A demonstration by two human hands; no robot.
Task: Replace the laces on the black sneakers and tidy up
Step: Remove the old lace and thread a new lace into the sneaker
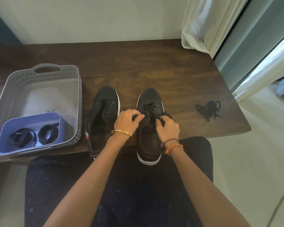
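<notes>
My left hand (127,120) has its fingers curled in, thumb and forefinger pinching the black lace (150,110) at the left side of the right sneaker's (149,126) eyelet rows. My right hand (168,128) does the same on the right side, fingertips pinching the other run of that lace just beside the tongue. The two hands sit close together over the middle eyelets, with the far rows already crossed and the near ones not yet threaded, so I judge I am midway through lacing this shoe.

The right sneaker rests with its heel hanging off the near edge of the wooden table (170,71), over my lap. The left sneaker (103,118) lies just beside it on the left, eyelets bare. A loose lace (209,110) lies tangled well apart on the right. At the left, a grey basket (44,74) holds a blue tub (31,126) with two coiled laces (36,136).

The risks I see: a hard tug could drag the overhanging shoe off the edge, and uneven pulling could leave one end too short to tie. Black lace on black fabric makes a skipped eyelet easy to miss.
</notes>
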